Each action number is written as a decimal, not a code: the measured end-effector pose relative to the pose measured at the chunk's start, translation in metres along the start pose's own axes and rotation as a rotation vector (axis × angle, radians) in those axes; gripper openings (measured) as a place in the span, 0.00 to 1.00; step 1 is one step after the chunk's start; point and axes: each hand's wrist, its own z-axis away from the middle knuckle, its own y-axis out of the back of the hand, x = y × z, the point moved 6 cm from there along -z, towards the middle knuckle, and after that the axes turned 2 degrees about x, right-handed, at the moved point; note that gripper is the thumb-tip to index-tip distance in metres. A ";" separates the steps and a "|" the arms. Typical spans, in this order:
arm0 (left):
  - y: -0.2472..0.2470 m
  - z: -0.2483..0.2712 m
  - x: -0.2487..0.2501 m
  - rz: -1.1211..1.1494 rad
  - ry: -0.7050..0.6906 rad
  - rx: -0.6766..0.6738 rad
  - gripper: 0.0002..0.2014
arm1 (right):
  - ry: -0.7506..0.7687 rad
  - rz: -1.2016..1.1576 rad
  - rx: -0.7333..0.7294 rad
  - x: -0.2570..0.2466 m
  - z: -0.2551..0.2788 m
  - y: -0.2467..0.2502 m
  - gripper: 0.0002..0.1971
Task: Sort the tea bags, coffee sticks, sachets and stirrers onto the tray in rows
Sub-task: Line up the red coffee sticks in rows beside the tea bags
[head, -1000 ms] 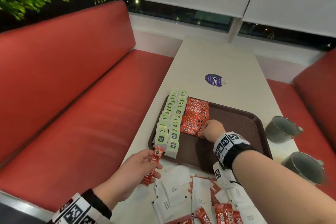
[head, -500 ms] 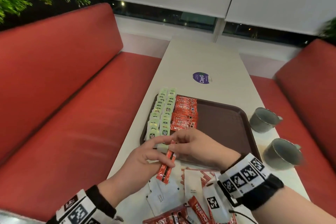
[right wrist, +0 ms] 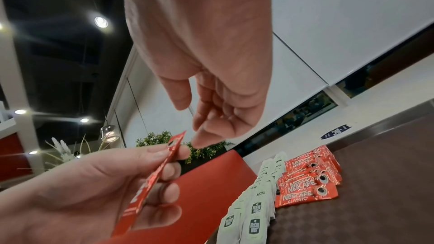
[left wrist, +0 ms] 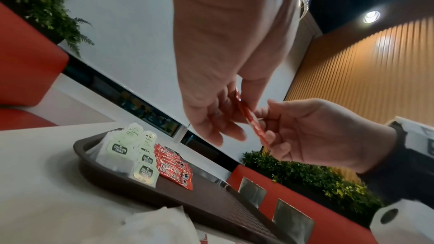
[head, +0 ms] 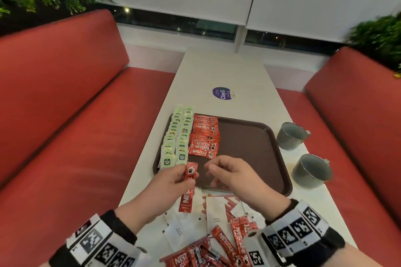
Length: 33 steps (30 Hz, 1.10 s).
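Observation:
My left hand (head: 184,176) pinches a red Nescafe coffee stick (head: 188,186) upright over the near left corner of the brown tray (head: 280,158). Just right of the stick's top, my right hand (head: 211,171) hovers with loosely curled fingers and holds nothing; the right wrist view shows a small gap between its fingertips (right wrist: 199,142) and the coffee stick (right wrist: 164,162). On the tray's left side lie two rows of green tea bags (head: 178,136) and one row of red coffee sticks (head: 205,134). Loose white sugar sachets (head: 214,212) and red sticks (head: 234,238) lie on the table near me.
Two grey cups (head: 290,135) (head: 312,173) stand on the table right of the tray. A purple sticker (head: 223,93) marks the table beyond it. Red benches (head: 76,136) flank the narrow table. The tray's right half (head: 245,149) is bare.
My right hand left the coffee row on the tray and came back to the stick in my left hand. Both hands met on it, and now the right fingers are just off it.

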 end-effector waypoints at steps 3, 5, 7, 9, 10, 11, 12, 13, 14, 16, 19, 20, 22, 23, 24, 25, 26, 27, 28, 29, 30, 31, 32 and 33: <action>-0.008 0.003 -0.001 -0.019 0.053 -0.080 0.07 | 0.027 0.047 -0.003 -0.003 -0.003 -0.001 0.07; -0.012 0.004 -0.002 -0.012 0.064 -0.108 0.06 | 0.054 0.108 -0.013 -0.004 -0.007 -0.003 0.06; -0.013 0.005 -0.002 0.004 0.074 -0.114 0.06 | 0.073 0.164 -0.001 -0.005 -0.011 -0.002 0.03; -0.011 0.005 -0.005 0.015 0.093 -0.108 0.09 | 0.062 0.130 0.038 -0.001 -0.015 0.004 0.04; -0.009 0.005 -0.007 0.019 0.104 -0.098 0.10 | 0.047 0.099 0.055 0.002 -0.016 0.007 0.05; -0.006 0.004 -0.009 0.017 0.112 -0.084 0.10 | 0.031 0.079 0.060 0.005 -0.017 0.009 0.05; -0.003 0.004 -0.011 0.006 0.114 -0.069 0.10 | 0.026 0.079 0.054 0.008 -0.018 0.010 0.05; 0.000 0.003 -0.013 -0.016 0.111 -0.057 0.11 | 0.033 0.102 0.045 0.010 -0.018 0.008 0.05; 0.001 0.002 -0.014 -0.048 0.101 -0.052 0.11 | 0.058 0.160 0.033 0.011 -0.018 0.006 0.06; 0.002 -0.001 -0.015 -0.124 0.064 -0.057 0.12 | 0.156 0.360 -0.021 0.007 -0.018 -0.003 0.07; 0.006 -0.007 -0.014 -0.207 0.001 -0.023 0.13 | 0.214 0.531 -0.147 0.000 -0.024 -0.018 0.03; 0.010 -0.009 -0.015 -0.238 -0.012 0.007 0.13 | 0.183 0.539 -0.186 0.000 -0.027 -0.020 0.04; 0.018 -0.012 -0.018 -0.265 -0.020 0.062 0.12 | 0.119 0.549 -0.248 0.002 -0.035 -0.020 0.10; 0.022 -0.012 -0.021 -0.256 -0.017 0.087 0.13 | 0.093 0.554 -0.253 0.004 -0.041 -0.017 0.11; 0.026 -0.011 -0.024 -0.237 -0.008 0.108 0.14 | 0.074 0.554 -0.228 0.006 -0.048 -0.013 0.12; 0.031 -0.010 -0.028 -0.216 0.004 0.126 0.16 | 0.055 0.543 -0.169 0.008 -0.058 -0.006 0.12; 0.037 -0.008 -0.033 -0.203 0.017 0.145 0.17 | 0.033 0.527 -0.094 0.012 -0.069 0.002 0.12; 0.043 -0.005 -0.038 -0.208 0.034 0.162 0.17 | 0.004 0.514 -0.019 0.017 -0.082 0.010 0.11; 0.049 -0.002 -0.043 -0.225 0.051 0.175 0.16 | -0.029 0.520 0.039 0.024 -0.094 0.017 0.10; 0.055 0.001 -0.048 -0.239 0.069 0.190 0.14 | -0.060 0.545 0.072 0.031 -0.105 0.022 0.09; 0.061 0.004 -0.053 -0.242 0.085 0.208 0.12 | -0.087 0.581 0.079 0.038 -0.115 0.023 0.08; 0.066 0.008 -0.057 -0.236 0.097 0.226 0.10 | -0.111 0.618 0.071 0.044 -0.124 0.022 0.08; 0.070 0.011 -0.061 -0.227 0.107 0.244 0.09 | -0.138 0.651 0.054 0.051 -0.131 0.019 0.09; 0.074 0.014 -0.064 -0.218 0.114 0.263 0.09 | -0.168 0.681 0.034 0.056 -0.137 0.016 0.10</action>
